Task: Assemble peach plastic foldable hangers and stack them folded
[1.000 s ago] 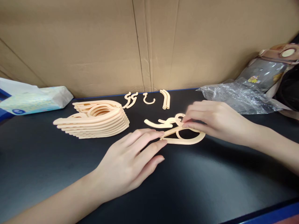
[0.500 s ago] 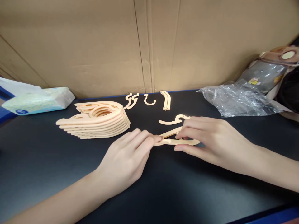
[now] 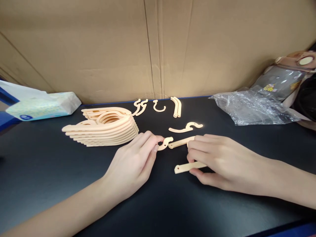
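My left hand pinches a small peach plastic hook piece between thumb and fingers just above the black table. My right hand grips a peach hanger frame whose two arms stick out to the left from under the fingers; most of the frame is hidden by the hand. The hook piece's end sits right beside the tip of the frame's upper arm. Another loose curved hanger piece lies just behind the hands.
A stack of several assembled peach hangers lies at the left. Small hooks and a curved pair sit near the cardboard wall. A tissue pack is far left; crumpled clear plastic is at right.
The hanger frame lay flat under both hands; my right hand has since gripped and turned it and drawn it nearer, while my left hand took hold of the small hook piece.
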A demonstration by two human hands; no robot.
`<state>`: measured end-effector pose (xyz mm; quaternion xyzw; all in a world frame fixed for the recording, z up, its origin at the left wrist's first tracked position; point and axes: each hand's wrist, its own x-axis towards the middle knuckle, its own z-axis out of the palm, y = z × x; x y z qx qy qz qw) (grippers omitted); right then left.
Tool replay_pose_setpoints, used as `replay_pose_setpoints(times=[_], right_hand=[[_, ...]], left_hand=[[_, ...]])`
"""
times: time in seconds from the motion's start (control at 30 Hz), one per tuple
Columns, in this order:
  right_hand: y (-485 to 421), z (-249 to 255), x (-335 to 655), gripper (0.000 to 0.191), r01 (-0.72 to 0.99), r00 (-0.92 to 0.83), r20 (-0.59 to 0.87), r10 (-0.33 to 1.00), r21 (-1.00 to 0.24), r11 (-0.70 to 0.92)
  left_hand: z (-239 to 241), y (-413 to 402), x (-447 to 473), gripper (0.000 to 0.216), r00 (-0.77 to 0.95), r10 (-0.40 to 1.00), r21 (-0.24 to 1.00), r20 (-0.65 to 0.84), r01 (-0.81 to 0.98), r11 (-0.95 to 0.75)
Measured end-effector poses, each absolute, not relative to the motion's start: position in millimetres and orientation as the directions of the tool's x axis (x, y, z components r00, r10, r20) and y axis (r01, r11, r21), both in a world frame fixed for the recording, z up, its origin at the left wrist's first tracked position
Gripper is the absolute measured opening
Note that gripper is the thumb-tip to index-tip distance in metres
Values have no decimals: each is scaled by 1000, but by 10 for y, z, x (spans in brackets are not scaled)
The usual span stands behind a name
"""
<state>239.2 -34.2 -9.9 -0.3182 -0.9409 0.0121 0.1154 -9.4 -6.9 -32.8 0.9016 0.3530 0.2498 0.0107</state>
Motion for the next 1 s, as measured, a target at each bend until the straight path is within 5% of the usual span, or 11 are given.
replay_pose_setpoints(times=[0.5, 0.73, 1.0], right_hand=[[-404, -132, 2339, 19, 494, -862, 296, 411, 310, 812], [-353, -123, 2322, 21, 532, -841, 310, 443, 329, 780], [-266, -184, 2334, 26, 564, -812, 318, 489, 214, 797]], left_hand=[[-325, -81, -94, 33, 576, 757, 320, 308, 687, -653], [-293, -85, -86, 25, 477, 797, 310, 371, 745, -590], [-281, -105, -81, 22, 496, 787, 316, 368, 729, -607]])
